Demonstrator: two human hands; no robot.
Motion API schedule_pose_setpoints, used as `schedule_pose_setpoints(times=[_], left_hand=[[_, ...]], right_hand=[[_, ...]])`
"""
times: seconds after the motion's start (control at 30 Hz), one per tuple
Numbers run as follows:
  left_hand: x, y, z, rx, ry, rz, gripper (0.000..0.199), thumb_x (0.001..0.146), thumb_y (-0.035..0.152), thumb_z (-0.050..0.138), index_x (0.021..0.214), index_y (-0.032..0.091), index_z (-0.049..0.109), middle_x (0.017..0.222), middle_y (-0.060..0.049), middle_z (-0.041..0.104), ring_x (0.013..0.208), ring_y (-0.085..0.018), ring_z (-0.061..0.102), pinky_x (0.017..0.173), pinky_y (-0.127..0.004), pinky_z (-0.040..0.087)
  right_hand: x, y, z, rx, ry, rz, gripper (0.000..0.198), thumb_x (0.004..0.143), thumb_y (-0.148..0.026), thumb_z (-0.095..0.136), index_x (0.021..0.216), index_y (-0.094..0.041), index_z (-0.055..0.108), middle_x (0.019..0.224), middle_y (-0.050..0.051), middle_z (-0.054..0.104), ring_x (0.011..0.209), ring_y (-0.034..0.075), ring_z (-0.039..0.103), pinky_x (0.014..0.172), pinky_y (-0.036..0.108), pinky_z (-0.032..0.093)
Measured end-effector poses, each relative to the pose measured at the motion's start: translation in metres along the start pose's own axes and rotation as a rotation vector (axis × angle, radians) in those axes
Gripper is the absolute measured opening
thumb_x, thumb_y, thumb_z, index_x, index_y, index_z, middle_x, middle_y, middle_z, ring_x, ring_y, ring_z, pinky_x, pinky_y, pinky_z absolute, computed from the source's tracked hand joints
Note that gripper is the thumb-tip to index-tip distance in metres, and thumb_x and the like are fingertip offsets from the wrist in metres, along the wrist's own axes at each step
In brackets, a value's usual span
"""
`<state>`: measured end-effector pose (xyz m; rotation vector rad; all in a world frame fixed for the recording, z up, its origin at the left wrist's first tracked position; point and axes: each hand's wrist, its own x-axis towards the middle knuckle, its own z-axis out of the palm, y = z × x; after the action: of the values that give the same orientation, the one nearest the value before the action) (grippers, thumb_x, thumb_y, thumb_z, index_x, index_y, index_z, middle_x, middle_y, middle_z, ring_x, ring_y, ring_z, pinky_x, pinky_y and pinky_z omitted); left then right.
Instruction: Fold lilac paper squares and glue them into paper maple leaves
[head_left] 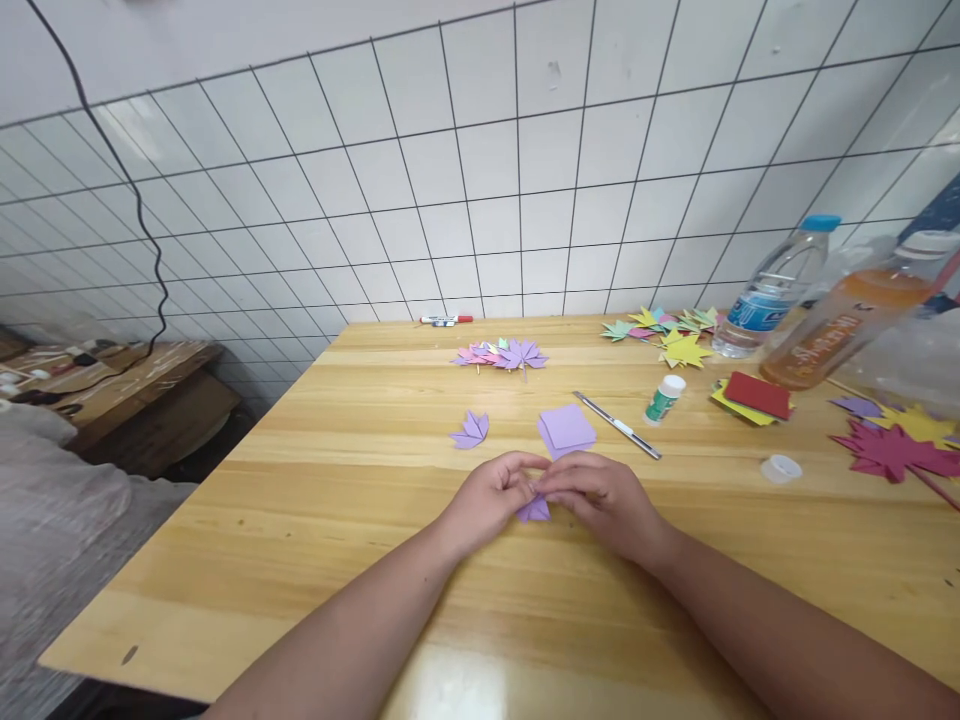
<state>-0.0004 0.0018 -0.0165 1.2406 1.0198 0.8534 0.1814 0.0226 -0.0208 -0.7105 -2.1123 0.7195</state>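
Both hands meet over a folded purple paper piece (pixel 534 510) near the middle of the wooden table. My left hand (pixel 491 497) closes on its left side with thumb and fingers. From the right, my right hand (pixel 604 498) pinches its upper edge; the fingers hide much of the paper. Just beyond the hands lies a stack of square purple paper sheets (pixel 568 428). A folded purple paper leaf (pixel 471 430) rests to the left. Right of the stack are a utility knife (pixel 619 425) and a glue stick (pixel 665 400) standing upright.
Finished paper leaves (pixel 517 354) lie at the back of the table (pixel 315 520), near markers (pixel 446 320). At the right stand a water bottle (pixel 772 290) and an orange drink bottle (pixel 847 320). Nearby are red and yellow paper (pixel 757 396), a clear cap (pixel 781 468) and a maroon leaf (pixel 892 452).
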Motion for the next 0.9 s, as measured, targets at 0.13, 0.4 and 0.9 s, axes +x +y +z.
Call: schedule_pose_setpoints(times=[0.13, 0.4, 0.9], left_hand=[[-0.004, 0.003, 0.001, -0.018, 0.079, 0.131, 0.032, 0.081, 0.032, 0.054, 0.106, 0.014, 0.059, 0.102, -0.011, 0.063, 0.097, -0.021, 0.057, 0.082, -0.031, 0.044], [-0.007, -0.002, 0.005, 0.431, 0.150, 0.251, 0.038, 0.067, 0.028, 0.069, 0.103, 0.021, 0.062, 0.103, -0.006, 0.065, 0.095, -0.021, 0.059, 0.085, -0.031, 0.044], [-0.005, -0.003, -0.001, 0.436, 0.206, 0.211, 0.013, 0.076, 0.028, 0.061, 0.080, 0.021, 0.071, 0.085, -0.002, 0.073, 0.079, -0.016, 0.066, 0.072, -0.024, 0.050]], right_hand=[[0.002, -0.001, -0.003, 0.025, 0.056, 0.177, 0.012, 0.079, -0.019, 0.059, 0.083, -0.025, 0.069, 0.083, 0.002, 0.068, 0.078, 0.014, 0.061, 0.070, 0.025, 0.048], [0.003, -0.001, -0.003, 0.166, 0.119, 0.441, 0.010, 0.076, -0.026, 0.060, 0.075, -0.019, 0.068, 0.078, 0.004, 0.068, 0.075, 0.016, 0.061, 0.071, 0.027, 0.048], [0.003, -0.008, -0.001, 0.389, 0.094, 0.553, 0.020, 0.071, -0.033, 0.065, 0.084, -0.019, 0.069, 0.086, 0.005, 0.063, 0.067, 0.014, 0.057, 0.049, 0.022, 0.049]])
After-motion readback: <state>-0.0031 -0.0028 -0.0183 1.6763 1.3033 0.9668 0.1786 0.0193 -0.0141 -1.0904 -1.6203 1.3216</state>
